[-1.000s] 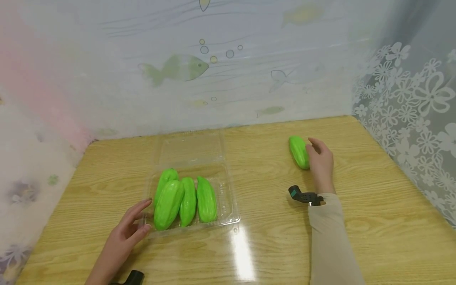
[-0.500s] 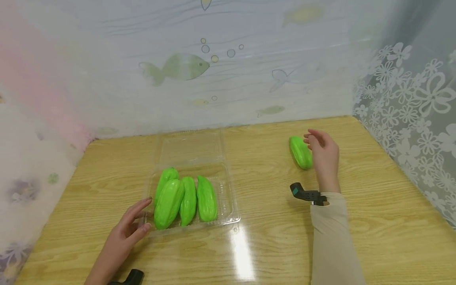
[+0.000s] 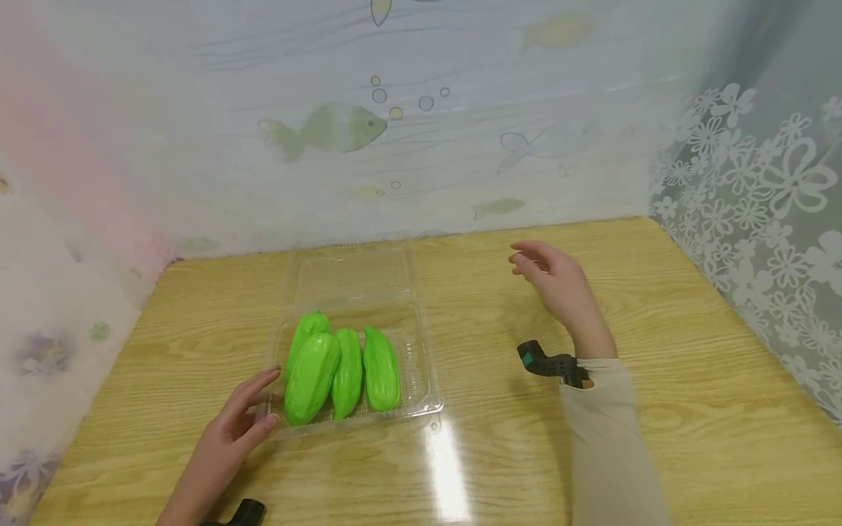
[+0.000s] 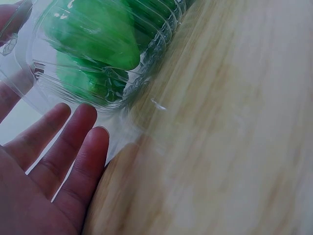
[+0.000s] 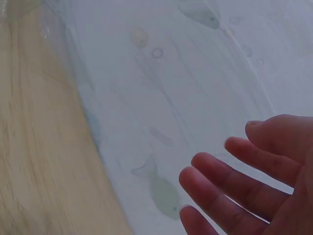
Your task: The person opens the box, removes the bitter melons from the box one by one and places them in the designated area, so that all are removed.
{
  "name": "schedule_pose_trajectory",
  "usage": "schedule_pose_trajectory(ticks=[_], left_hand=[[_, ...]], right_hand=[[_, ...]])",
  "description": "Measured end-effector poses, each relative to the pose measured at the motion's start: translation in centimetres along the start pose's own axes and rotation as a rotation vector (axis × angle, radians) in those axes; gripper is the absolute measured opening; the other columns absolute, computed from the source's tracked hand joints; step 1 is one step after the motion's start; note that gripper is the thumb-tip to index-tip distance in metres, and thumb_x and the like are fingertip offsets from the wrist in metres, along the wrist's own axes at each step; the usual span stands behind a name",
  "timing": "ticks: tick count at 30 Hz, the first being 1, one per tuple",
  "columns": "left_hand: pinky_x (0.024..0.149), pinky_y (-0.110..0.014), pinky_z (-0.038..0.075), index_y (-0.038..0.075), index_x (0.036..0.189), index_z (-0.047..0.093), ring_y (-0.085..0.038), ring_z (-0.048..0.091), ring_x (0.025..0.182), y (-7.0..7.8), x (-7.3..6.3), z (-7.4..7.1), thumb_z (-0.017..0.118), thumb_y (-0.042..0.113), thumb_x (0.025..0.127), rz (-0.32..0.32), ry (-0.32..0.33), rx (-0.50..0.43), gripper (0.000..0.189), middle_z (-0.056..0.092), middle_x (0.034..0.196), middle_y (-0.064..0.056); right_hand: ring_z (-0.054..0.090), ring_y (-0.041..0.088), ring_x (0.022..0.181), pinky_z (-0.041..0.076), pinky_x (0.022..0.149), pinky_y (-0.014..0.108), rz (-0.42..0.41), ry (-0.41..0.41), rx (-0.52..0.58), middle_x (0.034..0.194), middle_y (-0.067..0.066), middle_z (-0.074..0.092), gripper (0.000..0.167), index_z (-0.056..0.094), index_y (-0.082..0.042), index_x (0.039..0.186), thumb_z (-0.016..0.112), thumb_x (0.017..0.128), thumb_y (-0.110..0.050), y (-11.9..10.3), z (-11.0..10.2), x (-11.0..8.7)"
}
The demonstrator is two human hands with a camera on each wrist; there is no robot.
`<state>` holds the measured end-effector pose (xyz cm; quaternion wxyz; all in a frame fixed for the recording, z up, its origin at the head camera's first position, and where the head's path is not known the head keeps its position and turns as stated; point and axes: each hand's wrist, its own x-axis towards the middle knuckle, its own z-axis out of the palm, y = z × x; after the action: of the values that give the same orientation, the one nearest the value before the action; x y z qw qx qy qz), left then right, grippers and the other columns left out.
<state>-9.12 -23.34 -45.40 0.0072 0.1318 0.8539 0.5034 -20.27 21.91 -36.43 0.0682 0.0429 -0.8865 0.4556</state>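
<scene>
A clear plastic clamshell box (image 3: 413, 365) lies with its lid folded back on the wooden table. Several glossy green, ribbed, gourd-like vegetables (image 3: 381, 369) lie side by side in it. At the box's near left corner rests my left hand (image 3: 226, 431), thumb and forefinger at the rim; in the left wrist view its other fingers (image 4: 68, 147) are extended beside the box wall. My right hand (image 3: 559, 281) hovers over the table's right back part, fingers loosely bent, with nothing in them in the right wrist view. The single green vegetable seen there earlier is hidden behind this hand.
The box's flat lid (image 3: 355, 274) reaches toward the wall (image 3: 454, 146), printed with fish, along the table's back edge. A flowered curtain (image 3: 776, 197) borders the right side. Black wrist mounts (image 3: 549, 364) stick out from both wrists.
My right hand first drew back right from the single green vegetable, then swung left across it, so it no longer shows. The left hand and the box have stayed put.
</scene>
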Motion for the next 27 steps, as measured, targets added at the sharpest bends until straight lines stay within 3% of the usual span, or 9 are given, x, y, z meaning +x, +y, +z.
schedule_pose_trajectory(ticks=[5, 13, 22, 27], left_hand=[[0.075, -0.02, 0.046, 0.02, 0.138, 0.034, -0.009, 0.043, 0.108, 0.0, 0.1, 0.1, 0.053, 0.01, 0.09, -0.001, -0.003, -0.009, 0.053, 0.031, 0.138, 0.004], [0.075, -0.02, 0.046, 0.018, 0.138, 0.034, -0.009, 0.044, 0.108, -0.2, 0.0, 0.3, 0.053, 0.008, 0.09, 0.005, -0.001, -0.014, 0.053, 0.031, 0.138, 0.003], [0.074, -0.02, 0.046, 0.02, 0.138, 0.034, -0.007, 0.045, 0.107, 0.2, -0.1, 0.0, 0.053, 0.01, 0.09, -0.009, 0.003, 0.0, 0.053, 0.032, 0.138, 0.004], [0.075, -0.019, 0.045, 0.019, 0.138, 0.034, -0.007, 0.044, 0.108, 0.2, 0.0, -0.1, 0.053, 0.01, 0.09, -0.01, 0.001, -0.014, 0.053, 0.031, 0.139, 0.003]], right_hand=[[0.054, 0.013, 0.096, 0.042, 0.08, 0.039, -0.028, -0.076, 0.024, 0.111, -0.007, 0.056, 0.041, 0.049, -0.027, 0.124, 0.046, 0.089, -0.048, -1.6, 1.3, 0.0], [0.056, 0.018, 0.098, 0.045, 0.083, 0.035, -0.104, -0.21, 0.288, 0.12, -0.004, 0.051, 0.037, 0.048, -0.022, 0.126, 0.049, 0.092, -0.035, -3.3, 4.2, -0.2], [0.055, 0.023, 0.1, 0.045, 0.082, 0.037, -0.11, -0.326, 0.288, 0.12, 0.003, 0.05, 0.037, 0.044, -0.012, 0.129, 0.048, 0.094, -0.022, -7.2, 5.9, -1.5], [0.056, 0.018, 0.099, 0.047, 0.079, 0.035, -0.115, -0.378, 0.238, 0.121, 0.0, 0.048, 0.041, 0.041, -0.017, 0.131, 0.048, 0.093, -0.029, -7.8, 7.3, -1.8]])
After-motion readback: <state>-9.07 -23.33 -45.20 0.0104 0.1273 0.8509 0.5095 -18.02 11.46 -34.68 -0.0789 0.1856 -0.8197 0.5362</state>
